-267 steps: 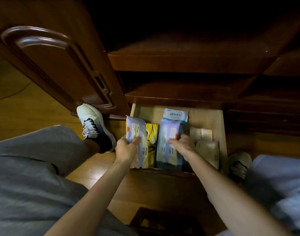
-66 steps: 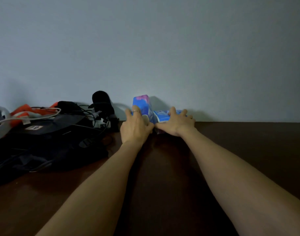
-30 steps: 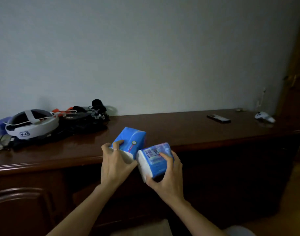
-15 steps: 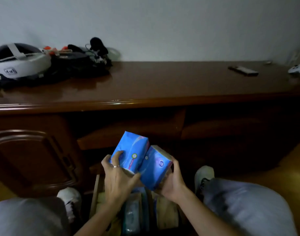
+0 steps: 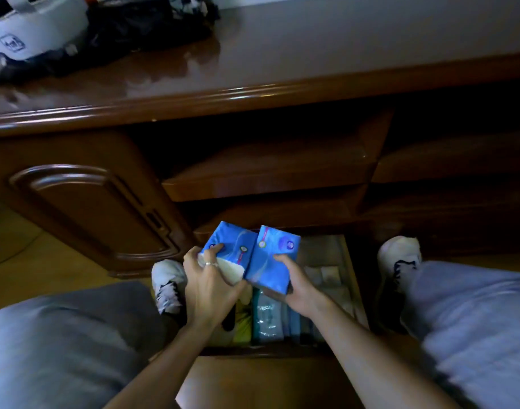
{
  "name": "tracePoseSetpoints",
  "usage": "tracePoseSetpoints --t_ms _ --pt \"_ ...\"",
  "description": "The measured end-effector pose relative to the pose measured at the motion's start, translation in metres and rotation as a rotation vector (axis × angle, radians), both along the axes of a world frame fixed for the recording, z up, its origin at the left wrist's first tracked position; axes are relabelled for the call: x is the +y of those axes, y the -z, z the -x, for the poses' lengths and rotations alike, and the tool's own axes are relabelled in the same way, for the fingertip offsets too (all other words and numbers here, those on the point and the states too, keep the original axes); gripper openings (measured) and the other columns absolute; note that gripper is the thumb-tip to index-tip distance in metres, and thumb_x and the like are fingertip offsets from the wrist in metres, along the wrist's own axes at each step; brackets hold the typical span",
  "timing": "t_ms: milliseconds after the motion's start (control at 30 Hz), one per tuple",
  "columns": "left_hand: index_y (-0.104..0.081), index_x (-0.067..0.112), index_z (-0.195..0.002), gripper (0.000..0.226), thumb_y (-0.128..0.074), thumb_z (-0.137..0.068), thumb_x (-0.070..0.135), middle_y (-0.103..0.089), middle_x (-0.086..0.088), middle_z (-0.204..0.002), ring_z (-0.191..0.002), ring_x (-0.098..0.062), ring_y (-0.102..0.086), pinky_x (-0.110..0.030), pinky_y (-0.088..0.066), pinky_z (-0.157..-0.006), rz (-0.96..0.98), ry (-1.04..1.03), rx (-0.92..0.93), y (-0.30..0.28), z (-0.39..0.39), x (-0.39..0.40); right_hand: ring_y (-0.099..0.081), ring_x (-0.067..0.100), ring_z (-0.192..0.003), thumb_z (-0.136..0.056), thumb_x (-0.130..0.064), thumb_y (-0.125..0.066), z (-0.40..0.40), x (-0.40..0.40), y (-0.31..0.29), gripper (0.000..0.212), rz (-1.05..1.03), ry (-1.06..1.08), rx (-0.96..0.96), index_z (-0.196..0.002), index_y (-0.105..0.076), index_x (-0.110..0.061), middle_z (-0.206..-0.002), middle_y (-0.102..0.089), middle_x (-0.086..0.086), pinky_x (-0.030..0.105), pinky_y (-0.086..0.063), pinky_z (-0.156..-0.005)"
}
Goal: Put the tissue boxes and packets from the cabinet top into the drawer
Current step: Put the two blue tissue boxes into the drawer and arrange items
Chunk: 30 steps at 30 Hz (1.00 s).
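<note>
I hold two blue tissue packets side by side just above the open drawer (image 5: 352, 278). My left hand (image 5: 207, 283) grips the left blue packet (image 5: 232, 246), whose white end faces me. My right hand (image 5: 297, 286) grips the right blue packet (image 5: 272, 262) from its right side and underneath. Below them the drawer holds several packets standing on edge, among them a pale teal one (image 5: 266, 317) and a yellow one (image 5: 242, 323). Beige packs (image 5: 326, 273) lie at the drawer's right side. The cabinet top (image 5: 282, 63) is above.
A white headset (image 5: 31, 28) and a heap of black gear with cables (image 5: 146, 28) sit at the cabinet top's left end. An open cabinet door (image 5: 84, 208) stands to the left of the drawer. My knees in grey trousers and white shoes flank the drawer.
Both hands took the two blue packets from the back of the cabinet top and carried them down. Over the last half second they sank lower, close above the drawer's contents.
</note>
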<state>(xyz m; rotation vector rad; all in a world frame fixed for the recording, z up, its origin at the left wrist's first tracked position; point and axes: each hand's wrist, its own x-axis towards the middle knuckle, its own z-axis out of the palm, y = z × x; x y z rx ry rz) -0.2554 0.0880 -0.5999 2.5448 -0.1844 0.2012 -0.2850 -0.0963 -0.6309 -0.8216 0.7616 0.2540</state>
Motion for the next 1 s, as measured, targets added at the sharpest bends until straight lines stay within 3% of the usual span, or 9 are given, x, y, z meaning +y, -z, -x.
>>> tracePoseSetpoints --t_ms 133,233,367,500,633,733,833,933,1000 --pt "-0.042 0.044 -0.128 0.084 -0.074 -0.051 0.051 -0.03 0.002 -0.137 -0.113 -0.024 -0.052 -0.027 -0.047 -0.077 0.032 -0.113 0.012 0.0 0.011 0.023 -0.064 0.03 -0.093 -0.088 -0.041 -0.065 -0.003 -0.001 0.016 0.038 0.069 0.0 0.218 -0.116 -0.06 -0.015 -0.115 -0.059 0.013 0.035 -0.058 -0.056" --pt "-0.039 0.041 -0.129 0.082 -0.074 -0.055 0.052 -0.029 0.002 -0.136 -0.121 -0.031 -0.048 -0.036 -0.05 -0.084 0.1 -0.249 0.024 0.005 0.008 0.045 -0.066 0.026 -0.08 -0.091 -0.048 -0.064 -0.005 -0.003 0.031 0.03 0.167 -0.056 0.244 -0.1 -0.057 -0.019 -0.094 -0.061 0.01 0.027 -0.056 -0.044" --pt "-0.036 0.04 -0.131 0.086 -0.077 -0.057 0.055 -0.029 0.002 -0.137 -0.117 -0.034 -0.051 -0.044 -0.055 -0.084 0.134 -0.345 0.07 0.025 0.007 0.069 -0.064 0.021 -0.055 -0.091 -0.049 -0.067 -0.036 -0.001 0.046 0.037 0.184 -0.15 0.276 -0.102 -0.062 -0.014 -0.085 -0.063 0.012 0.025 -0.051 -0.037" --pt "-0.039 0.048 -0.127 0.082 -0.077 -0.054 0.054 -0.028 0.009 -0.133 -0.115 -0.025 -0.05 -0.041 -0.054 -0.083 0.218 -0.399 0.089 0.035 0.001 0.065 -0.064 0.024 -0.066 -0.092 -0.052 -0.065 -0.078 0.008 0.062 0.045 0.21 -0.213 0.277 -0.11 -0.064 -0.012 -0.082 -0.067 0.011 0.024 -0.049 -0.038" --pt "-0.037 0.054 -0.125 0.082 -0.074 -0.052 0.058 -0.028 0.008 -0.134 -0.105 -0.005 -0.038 -0.026 -0.042 -0.071 0.198 -0.336 0.062 0.043 -0.001 0.062 -0.062 0.023 -0.087 -0.092 -0.054 -0.064 -0.105 0.022 0.086 0.054 0.236 -0.229 0.257 -0.125 -0.061 -0.012 -0.106 -0.064 0.013 0.031 -0.051 -0.057" --pt "-0.038 0.054 -0.126 0.081 -0.074 -0.054 0.056 -0.026 0.011 -0.135 -0.114 -0.014 -0.046 -0.027 -0.046 -0.069 0.193 -0.374 0.081 0.054 0.0 0.068 -0.06 0.026 -0.113 -0.091 -0.059 -0.062 -0.12 0.027 0.106 0.07 0.337 -0.339 0.201 -0.14 -0.057 -0.01 -0.129 -0.06 0.013 0.035 -0.052 -0.082" --pt "-0.039 0.053 -0.125 0.079 -0.074 -0.054 0.05 -0.024 0.016 -0.129 -0.118 -0.023 -0.051 -0.028 -0.049 -0.068 0.161 -0.417 0.098 0.06 0.002 0.075 -0.04 0.031 -0.143 -0.088 -0.067 -0.06 -0.133 0.033 0.12 0.089 0.51 -0.422 0.199 -0.158 -0.036 -0.016 -0.161 -0.036 0.011 0.047 -0.034 -0.114" --pt "-0.039 0.053 -0.126 0.08 -0.075 -0.055 0.048 -0.025 0.016 -0.13 -0.118 -0.024 -0.051 -0.03 -0.051 -0.071 0.148 -0.428 0.114 0.062 0.003 0.082 -0.028 0.031 -0.151 -0.096 -0.057 -0.059 -0.146 0.051 0.133 0.09 0.594 -0.474 0.124 -0.164 -0.015 -0.017 -0.169 -0.02 0.009 0.047 -0.027 -0.119" --pt "-0.039 0.054 -0.126 0.081 -0.076 -0.055 0.046 -0.024 0.017 -0.129 -0.117 -0.022 -0.05 -0.031 -0.052 -0.072 0.135 -0.411 0.109 0.062 0.003 0.083 -0.042 0.034 -0.143 -0.1 -0.049 -0.056 -0.151 0.062 0.143 0.074 0.707 -0.53 0.107 -0.158 -0.028 -0.013 -0.159 -0.038 0.014 0.045 -0.037 -0.113"
